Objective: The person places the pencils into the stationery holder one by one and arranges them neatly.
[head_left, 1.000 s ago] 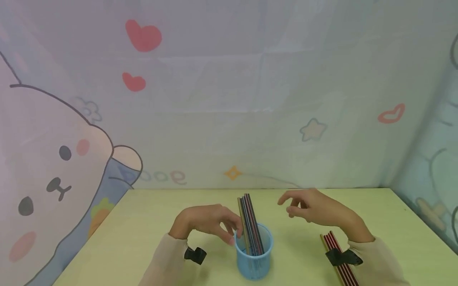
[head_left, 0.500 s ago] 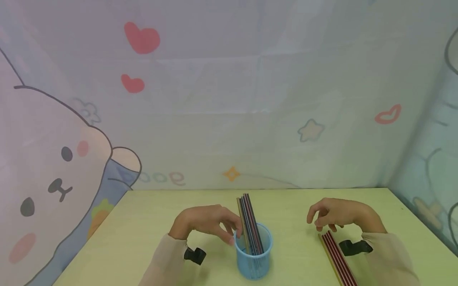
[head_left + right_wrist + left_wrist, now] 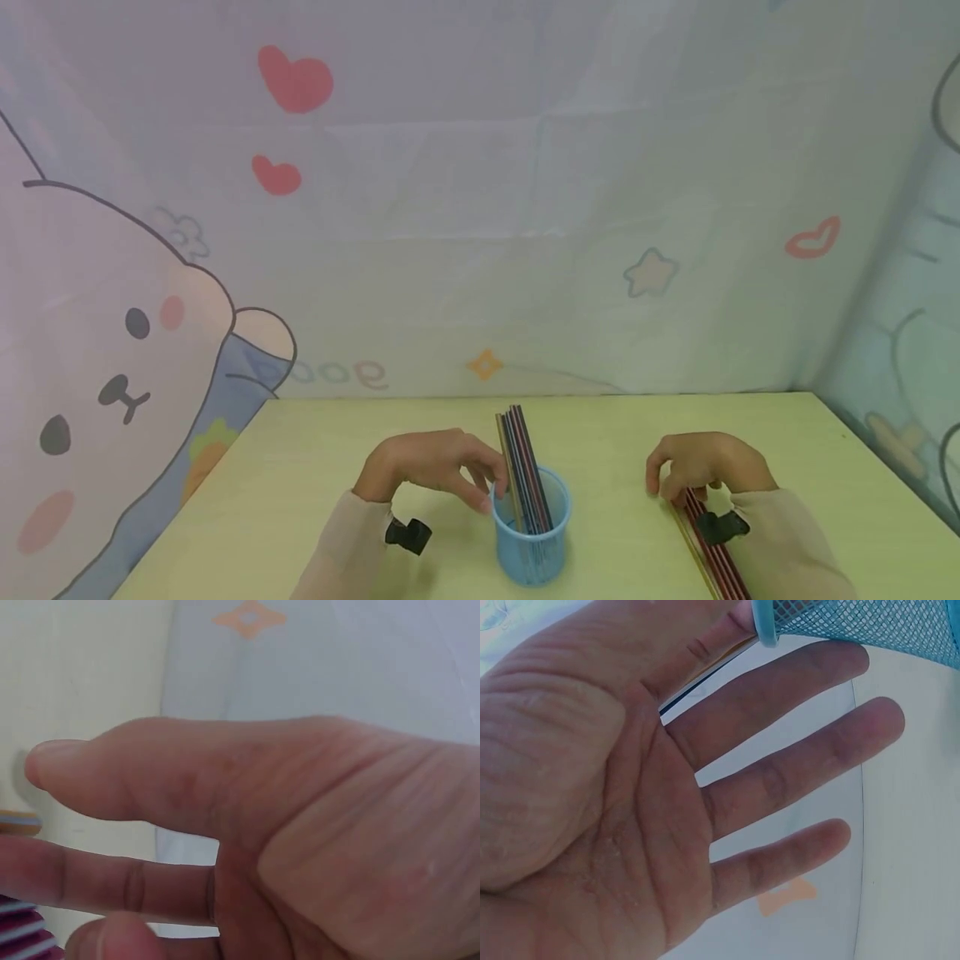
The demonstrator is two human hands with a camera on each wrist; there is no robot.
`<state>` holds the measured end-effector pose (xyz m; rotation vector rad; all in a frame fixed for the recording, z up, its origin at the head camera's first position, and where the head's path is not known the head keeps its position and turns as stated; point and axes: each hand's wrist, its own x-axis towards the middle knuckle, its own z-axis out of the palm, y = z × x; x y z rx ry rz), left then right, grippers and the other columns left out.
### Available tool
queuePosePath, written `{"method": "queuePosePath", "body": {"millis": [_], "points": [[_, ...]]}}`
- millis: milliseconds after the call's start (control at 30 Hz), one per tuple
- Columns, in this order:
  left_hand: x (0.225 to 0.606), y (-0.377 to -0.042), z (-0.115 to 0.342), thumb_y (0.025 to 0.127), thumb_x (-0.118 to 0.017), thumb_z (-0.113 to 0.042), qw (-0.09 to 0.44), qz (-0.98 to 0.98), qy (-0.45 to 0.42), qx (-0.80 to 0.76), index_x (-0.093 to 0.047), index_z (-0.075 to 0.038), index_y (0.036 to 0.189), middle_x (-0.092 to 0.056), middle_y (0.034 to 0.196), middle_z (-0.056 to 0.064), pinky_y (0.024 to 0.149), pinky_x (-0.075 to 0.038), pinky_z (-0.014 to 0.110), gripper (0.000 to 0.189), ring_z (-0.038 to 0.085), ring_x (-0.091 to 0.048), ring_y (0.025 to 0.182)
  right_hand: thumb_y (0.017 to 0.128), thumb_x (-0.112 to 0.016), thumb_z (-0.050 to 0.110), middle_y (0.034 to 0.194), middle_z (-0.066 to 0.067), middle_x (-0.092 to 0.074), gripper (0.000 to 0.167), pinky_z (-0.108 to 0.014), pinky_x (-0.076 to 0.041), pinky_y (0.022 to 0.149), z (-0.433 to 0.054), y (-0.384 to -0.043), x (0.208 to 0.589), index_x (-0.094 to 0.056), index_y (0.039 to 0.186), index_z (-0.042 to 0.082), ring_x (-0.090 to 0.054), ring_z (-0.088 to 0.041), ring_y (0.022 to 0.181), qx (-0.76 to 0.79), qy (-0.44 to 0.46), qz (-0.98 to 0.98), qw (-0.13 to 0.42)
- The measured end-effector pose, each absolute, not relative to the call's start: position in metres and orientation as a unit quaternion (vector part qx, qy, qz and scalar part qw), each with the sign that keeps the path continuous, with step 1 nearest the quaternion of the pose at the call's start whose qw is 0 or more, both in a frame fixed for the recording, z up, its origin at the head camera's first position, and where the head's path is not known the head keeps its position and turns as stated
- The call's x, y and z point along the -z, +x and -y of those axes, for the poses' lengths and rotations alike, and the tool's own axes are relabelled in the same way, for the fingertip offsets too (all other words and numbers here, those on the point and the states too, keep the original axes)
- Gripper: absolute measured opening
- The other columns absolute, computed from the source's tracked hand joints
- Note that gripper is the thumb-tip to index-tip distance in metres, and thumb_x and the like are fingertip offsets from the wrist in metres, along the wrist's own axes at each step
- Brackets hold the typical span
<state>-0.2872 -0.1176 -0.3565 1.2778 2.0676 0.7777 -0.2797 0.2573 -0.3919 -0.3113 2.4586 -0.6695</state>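
Observation:
A blue mesh pen cup (image 3: pixel 531 562) stands upright on the table with several pencils (image 3: pixel 528 475) leaning in it, one gold and the others dark. My left hand (image 3: pixel 438 461) pinches the cup's left rim between thumb and index finger, while its other fingers (image 3: pixel 795 772) stretch out straight. At the right, several dark red pencils (image 3: pixel 722 567) and a gold pencil (image 3: pixel 692 543) lie side by side. My right hand (image 3: pixel 701 461) is over their far ends. In the right wrist view, thumb and index finger stand apart, the gold pencil's end between them; the index fingertip is out of frame.
The pale yellow table (image 3: pixel 330 417) ends at the back against a printed cloth (image 3: pixel 450 275) with hearts, a star and a bear. Another cloth panel (image 3: pixel 900 350) hangs along the right side.
My right hand has moved right from beside the cup, then down onto the far ends of the lying pencils. My left hand and the pen cup have stayed in place.

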Motion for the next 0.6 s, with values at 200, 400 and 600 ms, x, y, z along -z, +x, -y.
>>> {"method": "queuePosePath", "body": {"millis": [200,400,600], "points": [[0.355,-0.285,0.118,0.092,-0.072,-0.014,0.295,-0.769,0.483,-0.297,-0.067,-0.002,0.104,-0.068,0.108,0.013,0.090,-0.054,0.025,0.017,0.009,-0.068,0.099,0.084,-0.073,0.001,0.066,-0.003,-0.061,0.010,-0.022,-0.022,0.047,-0.243,-0.277,0.400,-0.070,0.084,0.011,-0.034,-0.011,0.049,0.254,-0.115,-0.918,0.281],[0.354,-0.286,0.117,0.092,-0.073,-0.014,0.287,-0.767,0.491,-0.298,-0.067,-0.005,0.103,-0.068,0.106,0.010,0.090,-0.054,0.025,0.015,0.009,-0.068,0.099,0.075,-0.072,-0.008,0.075,-0.002,-0.055,0.019,-0.024,-0.031,0.050,-0.232,-0.276,0.407,-0.063,0.077,0.009,-0.037,-0.013,0.053,0.232,-0.149,-0.934,0.227],[0.354,-0.287,0.117,0.092,-0.073,-0.014,0.294,-0.769,0.483,-0.297,-0.068,-0.007,0.103,-0.069,0.105,0.003,0.091,-0.054,0.025,0.014,0.009,-0.068,0.099,0.073,-0.068,-0.009,0.069,-0.001,-0.054,0.023,-0.025,-0.031,0.049,-0.221,-0.276,0.410,-0.060,0.078,0.012,-0.037,-0.012,0.048,0.231,-0.187,-0.931,0.213]]}}
